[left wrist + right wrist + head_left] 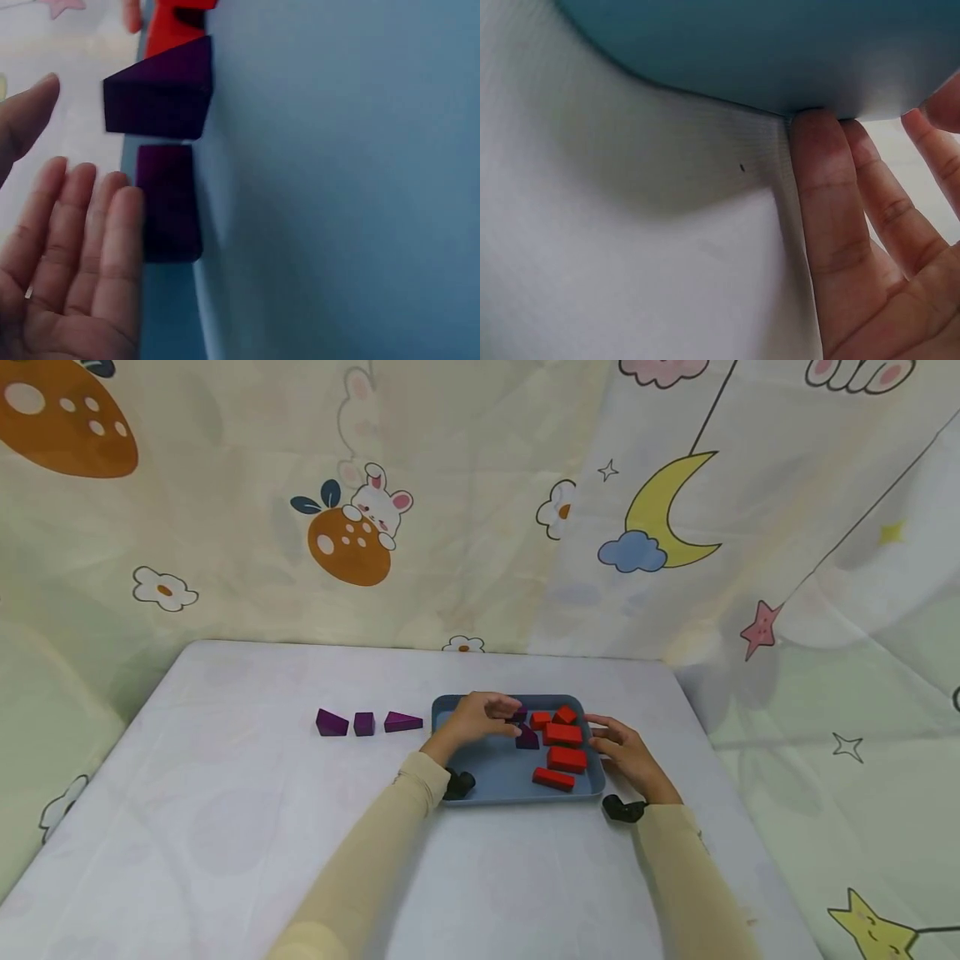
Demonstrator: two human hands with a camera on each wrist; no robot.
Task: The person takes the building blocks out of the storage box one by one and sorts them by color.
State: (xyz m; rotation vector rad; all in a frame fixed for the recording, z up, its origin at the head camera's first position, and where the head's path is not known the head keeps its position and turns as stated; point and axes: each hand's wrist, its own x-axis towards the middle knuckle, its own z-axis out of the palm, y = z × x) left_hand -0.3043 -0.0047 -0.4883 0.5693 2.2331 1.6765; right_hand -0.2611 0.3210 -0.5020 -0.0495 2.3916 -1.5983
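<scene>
My left hand [476,720] is over the blue tray [495,770], its fingers extended and nothing held. In the left wrist view its fingertips lie right beside a purple rectangular block [168,206], and a purple wedge-shaped block [157,103] sits just past it. The thumb stands apart from the fingers. At the tray's right side is my right hand [633,758]. The right wrist view shows its fairly straight fingers [825,169] touching the tray's outer edge [795,75]. Several red blocks [562,735] lie in the right part of the tray.
Left of the tray, three purple blocks stand in a row on the white table: an angled block [332,723], a small squarish block [363,724] and a long wedge [403,722]. A patterned cloth [480,527] hangs behind the table.
</scene>
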